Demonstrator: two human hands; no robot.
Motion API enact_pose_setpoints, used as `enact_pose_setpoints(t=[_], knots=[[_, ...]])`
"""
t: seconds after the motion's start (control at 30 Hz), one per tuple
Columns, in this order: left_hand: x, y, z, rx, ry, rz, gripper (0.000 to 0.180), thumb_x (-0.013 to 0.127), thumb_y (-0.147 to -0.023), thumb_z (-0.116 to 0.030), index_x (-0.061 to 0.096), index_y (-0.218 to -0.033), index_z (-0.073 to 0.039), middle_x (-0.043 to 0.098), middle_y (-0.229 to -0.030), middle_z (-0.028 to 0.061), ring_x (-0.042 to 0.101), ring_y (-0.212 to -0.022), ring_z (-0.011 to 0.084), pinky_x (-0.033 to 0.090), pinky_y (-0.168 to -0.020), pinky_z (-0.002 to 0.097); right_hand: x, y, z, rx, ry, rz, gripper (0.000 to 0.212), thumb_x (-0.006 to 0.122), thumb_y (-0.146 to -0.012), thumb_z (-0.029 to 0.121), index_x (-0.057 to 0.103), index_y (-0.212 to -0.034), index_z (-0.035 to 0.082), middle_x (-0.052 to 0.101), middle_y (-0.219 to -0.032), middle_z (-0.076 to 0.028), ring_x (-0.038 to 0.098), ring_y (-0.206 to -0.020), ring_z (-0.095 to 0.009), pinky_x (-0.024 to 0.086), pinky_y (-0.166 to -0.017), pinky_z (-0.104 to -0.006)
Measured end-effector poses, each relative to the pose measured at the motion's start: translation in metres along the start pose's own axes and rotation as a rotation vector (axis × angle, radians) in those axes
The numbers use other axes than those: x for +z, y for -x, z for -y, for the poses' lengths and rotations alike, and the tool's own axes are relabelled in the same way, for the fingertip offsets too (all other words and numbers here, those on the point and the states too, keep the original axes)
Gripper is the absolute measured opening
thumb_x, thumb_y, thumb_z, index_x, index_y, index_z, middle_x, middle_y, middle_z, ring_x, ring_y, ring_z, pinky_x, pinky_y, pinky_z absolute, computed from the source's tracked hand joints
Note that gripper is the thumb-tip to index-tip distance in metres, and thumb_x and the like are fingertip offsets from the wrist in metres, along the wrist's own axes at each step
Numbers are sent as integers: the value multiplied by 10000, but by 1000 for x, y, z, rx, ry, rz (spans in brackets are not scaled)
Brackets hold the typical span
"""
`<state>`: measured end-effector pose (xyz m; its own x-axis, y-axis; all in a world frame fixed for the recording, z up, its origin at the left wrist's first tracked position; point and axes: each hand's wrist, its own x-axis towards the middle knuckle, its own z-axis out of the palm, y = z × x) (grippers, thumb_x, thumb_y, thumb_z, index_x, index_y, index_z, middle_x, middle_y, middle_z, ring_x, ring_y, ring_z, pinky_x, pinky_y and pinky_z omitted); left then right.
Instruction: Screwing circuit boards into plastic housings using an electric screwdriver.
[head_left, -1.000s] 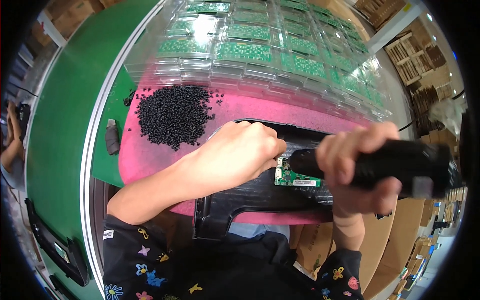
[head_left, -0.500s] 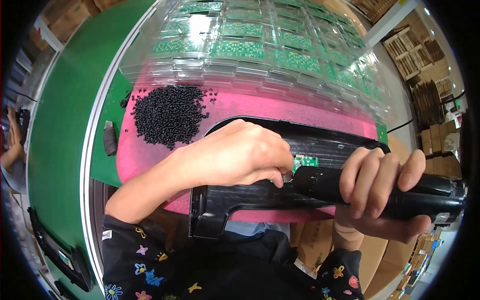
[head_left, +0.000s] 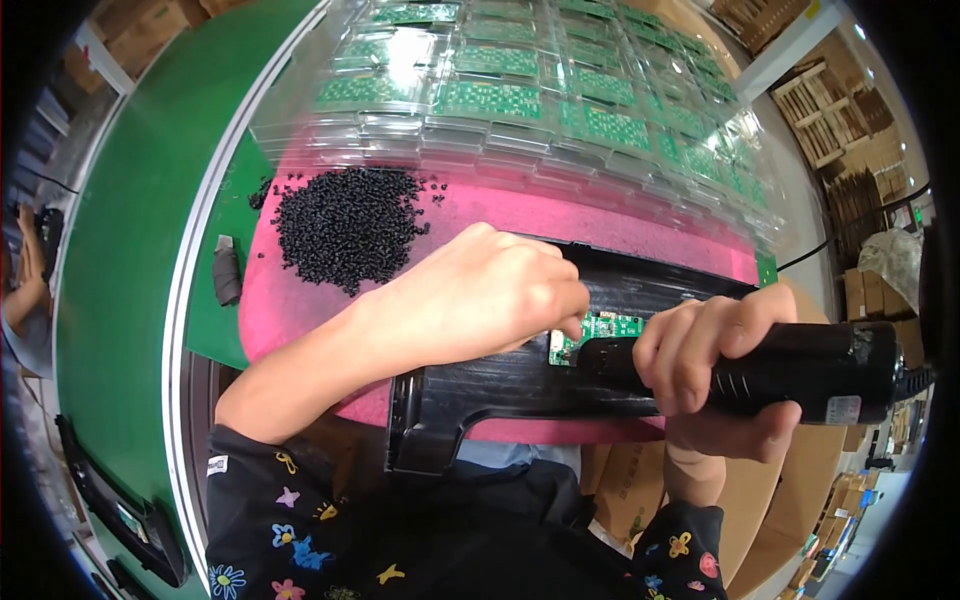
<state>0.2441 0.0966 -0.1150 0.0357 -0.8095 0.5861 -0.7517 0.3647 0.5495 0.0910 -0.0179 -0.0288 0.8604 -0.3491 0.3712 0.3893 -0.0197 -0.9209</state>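
Observation:
A black electric screwdriver lies across my right hand, whose fingers wrap round its body. Its nose is over a green circuit board set inside a long black plastic housing. Above the board's left end, my left hand is closed, thumb and fingertips pinched together close to the screwdriver's tip. Whatever those fingertips hold, if anything, is hidden. Part of the board is covered by the screwdriver and my right hand.
A heap of small black screws lies on the pink mat. Behind it are stacked clear trays of green boards. A dark wrapped tool rests left of the mat. Another black housing lies on the green table.
My right hand and the screwdriver have shifted left and rolled, showing a label on the body. My left fingertips have lifted slightly, and the board's left end shows more.

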Motion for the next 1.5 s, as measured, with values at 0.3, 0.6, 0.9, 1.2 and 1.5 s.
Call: enact_pose_setpoints(t=[0.3,0.6,0.9,1.2,1.5], knots=[[0,2,-8,-185,-118,-44,178,652,-889,-173,548,-867,-32,578,-741,102,612,-707,335,454,-542,427,3,3,-22,-28,-11,84,604,737,-778,626,436,-910,119,480,-530,47,445,-380,-87,382,-397,-236],[3,11,-7,-153,-103,-30,215,661,-875,-200,526,-919,-39,553,-793,102,610,-773,327,463,-577,424,-7,5,-19,91,-223,187,577,877,-717,417,526,-983,43,569,-630,-56,554,-554,-180,482,-589,-346],[4,11,-6,-161,-173,45,203,683,-838,-192,553,-838,-35,564,-765,89,614,-773,303,474,-577,416,16,6,-22,131,86,56,605,767,-749,612,468,-906,110,469,-541,44,442,-414,-95,354,-419,-245],[-2,8,-4,-89,28,238,221,731,-775,-170,576,-837,-25,590,-770,95,631,-811,315,503,-632,442,3,0,-21,-182,-56,118,595,715,-795,626,460,-950,111,490,-543,50,455,-372,-95,394,-381,-252],[-4,-2,-11,-10,70,7,157,729,-819,-170,647,-822,-36,640,-775,63,641,-726,251,509,-592,368,-10,-4,7,-353,-178,-21,478,699,-849,500,454,-979,111,513,-557,52,496,-419,-62,419,-459,-217]])
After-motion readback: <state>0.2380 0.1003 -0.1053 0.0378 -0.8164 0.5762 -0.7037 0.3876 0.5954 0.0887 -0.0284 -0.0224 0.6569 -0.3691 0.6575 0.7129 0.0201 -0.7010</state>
